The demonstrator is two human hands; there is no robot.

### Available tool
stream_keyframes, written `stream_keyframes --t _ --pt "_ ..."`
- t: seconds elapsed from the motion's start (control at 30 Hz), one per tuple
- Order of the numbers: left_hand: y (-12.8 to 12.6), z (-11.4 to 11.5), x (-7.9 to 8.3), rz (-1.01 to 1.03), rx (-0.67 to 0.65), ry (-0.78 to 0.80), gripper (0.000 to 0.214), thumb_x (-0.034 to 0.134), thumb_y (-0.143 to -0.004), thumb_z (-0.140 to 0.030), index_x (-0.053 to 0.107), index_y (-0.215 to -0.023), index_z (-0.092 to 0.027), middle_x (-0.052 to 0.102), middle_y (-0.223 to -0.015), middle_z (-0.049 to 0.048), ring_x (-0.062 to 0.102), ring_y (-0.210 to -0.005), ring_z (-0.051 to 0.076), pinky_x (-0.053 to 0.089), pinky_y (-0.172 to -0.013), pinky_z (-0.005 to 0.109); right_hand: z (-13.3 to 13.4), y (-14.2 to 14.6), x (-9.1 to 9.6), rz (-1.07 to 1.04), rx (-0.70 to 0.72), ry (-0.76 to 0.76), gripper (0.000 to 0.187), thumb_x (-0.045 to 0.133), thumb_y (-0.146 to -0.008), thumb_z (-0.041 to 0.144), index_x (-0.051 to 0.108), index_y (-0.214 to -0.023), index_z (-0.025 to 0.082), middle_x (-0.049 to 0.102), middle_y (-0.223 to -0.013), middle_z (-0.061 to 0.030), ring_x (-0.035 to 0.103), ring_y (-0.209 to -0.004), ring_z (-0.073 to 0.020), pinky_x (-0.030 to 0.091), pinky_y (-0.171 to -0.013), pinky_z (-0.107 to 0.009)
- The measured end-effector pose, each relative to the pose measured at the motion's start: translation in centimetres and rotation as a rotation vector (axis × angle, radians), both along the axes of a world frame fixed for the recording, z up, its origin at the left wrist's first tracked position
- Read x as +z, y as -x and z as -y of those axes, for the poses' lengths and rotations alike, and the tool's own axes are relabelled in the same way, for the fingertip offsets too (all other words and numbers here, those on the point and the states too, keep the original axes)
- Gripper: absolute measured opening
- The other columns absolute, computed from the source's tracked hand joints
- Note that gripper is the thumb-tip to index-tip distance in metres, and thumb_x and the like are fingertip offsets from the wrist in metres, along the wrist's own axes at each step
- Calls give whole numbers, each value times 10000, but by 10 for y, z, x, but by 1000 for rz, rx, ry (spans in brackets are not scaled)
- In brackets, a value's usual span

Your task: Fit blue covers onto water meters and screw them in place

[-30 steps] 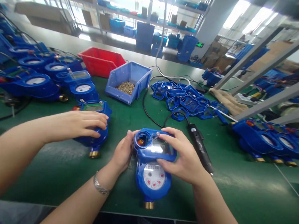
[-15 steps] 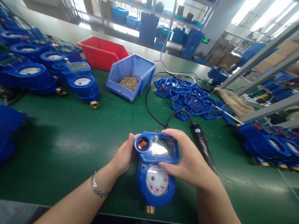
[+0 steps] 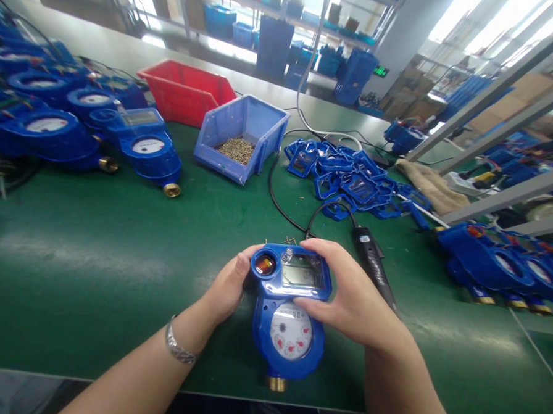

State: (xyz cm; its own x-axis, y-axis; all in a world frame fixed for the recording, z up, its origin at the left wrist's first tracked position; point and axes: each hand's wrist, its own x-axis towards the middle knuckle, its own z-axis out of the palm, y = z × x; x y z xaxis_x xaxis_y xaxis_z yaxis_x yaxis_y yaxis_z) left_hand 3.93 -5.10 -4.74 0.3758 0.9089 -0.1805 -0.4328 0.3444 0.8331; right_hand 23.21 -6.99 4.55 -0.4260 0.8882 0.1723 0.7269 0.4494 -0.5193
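Note:
A blue water meter with a white dial and a brass fitting at its lower end lies between my hands, near the bench's front edge. On its upper part sits a blue cover with a clear window over a small display. My left hand is closed against the left side of the meter, its fingers partly hidden behind it. My right hand grips the cover's right end, thumb at the lower edge and fingers at the upper. Several small brass screws lie just beyond the meter.
A black electric screwdriver with a cable lies right of my right hand. Behind are a blue bin of screws, a red bin and a pile of blue covers. More meters stand left and right.
At the far left, another person's hand and the blue meter by it have gone out of view. My hands keep the same hold on the meter; its display now shows more clearly.

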Motion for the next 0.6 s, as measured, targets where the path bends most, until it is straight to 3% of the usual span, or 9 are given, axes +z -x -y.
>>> stream_keyframes --t 0.17,0.37,0.6 --pt "4 0 -1 -58 -54 -121 803 545 -645 -768 559 -1169 -160 637 -1157 120 569 -1094 297 440 -932 369 -1 -1 2 4 9 16 633 743 -682 188 426 -1230 194 527 -1229 -76 500 -1145 -212 431 -1003 -370" --pt "5 -1 11 -119 -75 -122 838 645 -550 -751 557 -1121 -143 638 -1122 134 582 -1043 287 455 -875 334 -3 0 10 56 19 111 495 768 -670 184 552 -1116 168 504 -1274 -114 508 -1153 -257 457 -979 -429" --pt "5 -2 17 -165 -89 -87 843 788 -478 -624 520 -1118 -144 636 -1061 113 578 -990 264 460 -847 327 0 6 10 96 -14 129 480 786 -632 124 612 -1078 145 509 -1274 -131 533 -1131 -270 480 -955 -432"
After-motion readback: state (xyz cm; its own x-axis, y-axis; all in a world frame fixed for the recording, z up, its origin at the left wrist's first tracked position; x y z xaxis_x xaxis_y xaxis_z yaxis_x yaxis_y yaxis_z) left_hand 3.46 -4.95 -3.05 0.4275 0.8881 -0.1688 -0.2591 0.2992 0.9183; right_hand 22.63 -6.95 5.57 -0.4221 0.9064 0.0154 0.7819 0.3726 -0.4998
